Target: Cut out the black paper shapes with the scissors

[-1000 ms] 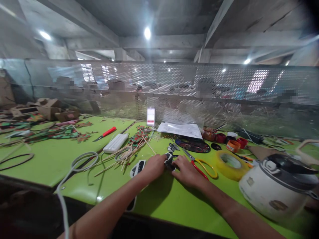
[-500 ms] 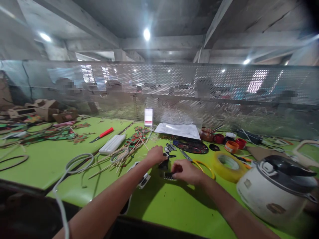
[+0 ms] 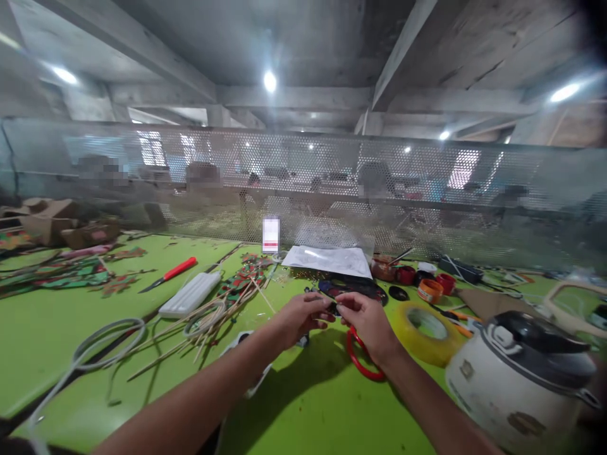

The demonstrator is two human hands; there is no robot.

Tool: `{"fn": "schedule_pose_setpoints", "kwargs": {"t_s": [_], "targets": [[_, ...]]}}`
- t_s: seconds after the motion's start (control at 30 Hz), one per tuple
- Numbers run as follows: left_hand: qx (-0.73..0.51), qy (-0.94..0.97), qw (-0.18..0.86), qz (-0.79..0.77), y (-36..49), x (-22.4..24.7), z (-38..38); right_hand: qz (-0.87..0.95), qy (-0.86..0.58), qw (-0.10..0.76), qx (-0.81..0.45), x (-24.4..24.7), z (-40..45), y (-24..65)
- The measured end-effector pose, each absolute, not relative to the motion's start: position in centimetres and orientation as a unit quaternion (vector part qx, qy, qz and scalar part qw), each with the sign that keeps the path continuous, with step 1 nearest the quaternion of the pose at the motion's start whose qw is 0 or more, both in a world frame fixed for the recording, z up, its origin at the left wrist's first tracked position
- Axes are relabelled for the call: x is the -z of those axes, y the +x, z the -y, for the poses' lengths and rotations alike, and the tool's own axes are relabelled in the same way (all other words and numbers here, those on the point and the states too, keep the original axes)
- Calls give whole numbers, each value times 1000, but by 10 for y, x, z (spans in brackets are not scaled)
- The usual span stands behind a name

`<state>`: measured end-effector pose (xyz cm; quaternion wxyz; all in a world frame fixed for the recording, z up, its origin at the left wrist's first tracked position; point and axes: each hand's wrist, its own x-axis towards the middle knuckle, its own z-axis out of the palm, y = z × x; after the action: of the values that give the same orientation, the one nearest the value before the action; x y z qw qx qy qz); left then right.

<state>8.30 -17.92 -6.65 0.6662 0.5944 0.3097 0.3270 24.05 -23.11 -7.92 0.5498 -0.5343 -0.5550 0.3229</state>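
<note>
Your two hands have come up off the bright green counter (image 3: 95, 328) and now meet in the air just above it. A second ago they were pressed down on a small black-and-white piece lying flat; half a second ago they had parted, the right one pinching a small dark toothed part. Now your left hand (image 3: 303, 316) and your right hand (image 3: 367, 322) are fingertip to fingertip, both closed in a pinch on a small dark piece (image 3: 334, 308) between them. It is too small and blurred to say more of its shape. My reading is that the piece has been lifted clear and is being worked between the fingers rather than against the counter.

The red-handled scissors (image 3: 360, 360) lie just beneath your right wrist, and a wide roll of yellow tape (image 3: 427, 325) sits just to their right. A white rice cooker with a dark lid (image 3: 516, 379) stands at the near right. To the left lie a bundle of thin bamboo sticks (image 3: 208, 316), a white flat ribbed block (image 3: 190, 295), a red-handled cutter (image 3: 171, 273) and a loop of white cable (image 3: 104, 335). Beyond your hands lie a dark round palette (image 3: 353, 285) and small orange and red pots (image 3: 429, 287). A perforated metal screen (image 3: 427, 189) closes the far edge, under concrete beams with ceiling lamps.
</note>
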Motion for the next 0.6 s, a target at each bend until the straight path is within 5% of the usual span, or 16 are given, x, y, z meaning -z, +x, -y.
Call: {"fn": "schedule_pose_setpoints", "kwargs": {"t_s": [0.6], "targets": [[-383,450,756,-281,83,103,186,543,-547,546,-327,95,235,227]]}}
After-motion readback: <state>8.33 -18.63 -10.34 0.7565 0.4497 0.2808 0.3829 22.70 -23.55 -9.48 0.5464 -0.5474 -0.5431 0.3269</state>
